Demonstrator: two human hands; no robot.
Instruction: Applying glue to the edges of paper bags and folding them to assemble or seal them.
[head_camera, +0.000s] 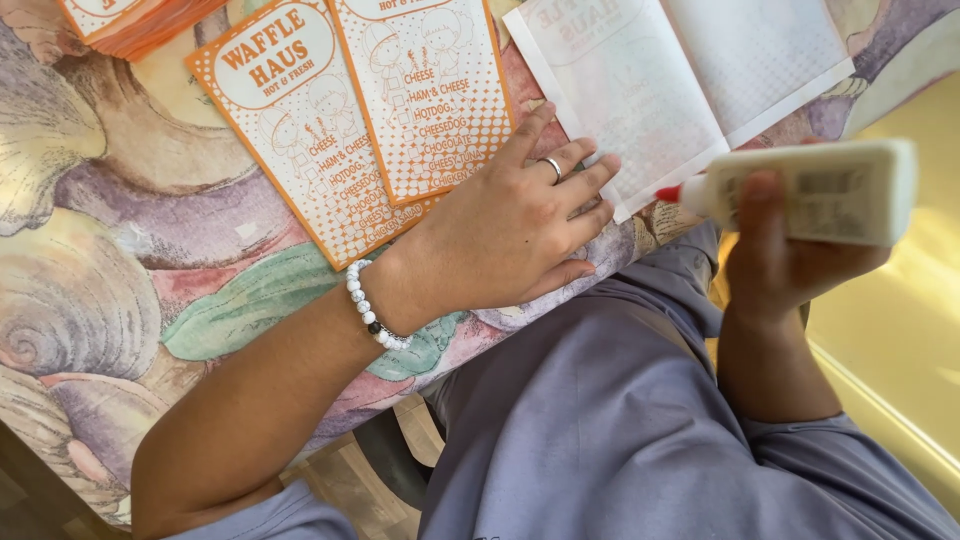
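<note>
The left hand (510, 225) lies flat and open, fingers spread, on the table (110, 270), pressing the near edge of a blank white folded sheet (640, 90). The right hand (785, 250) has its grip closed around a white glue bottle (820, 190), held sideways off the table edge, its red tip just beside the sheet's corner. Two orange printed leaflets (340, 130) lie side by side left of the sheet, with an orange stack (130, 20) beyond them.
</note>
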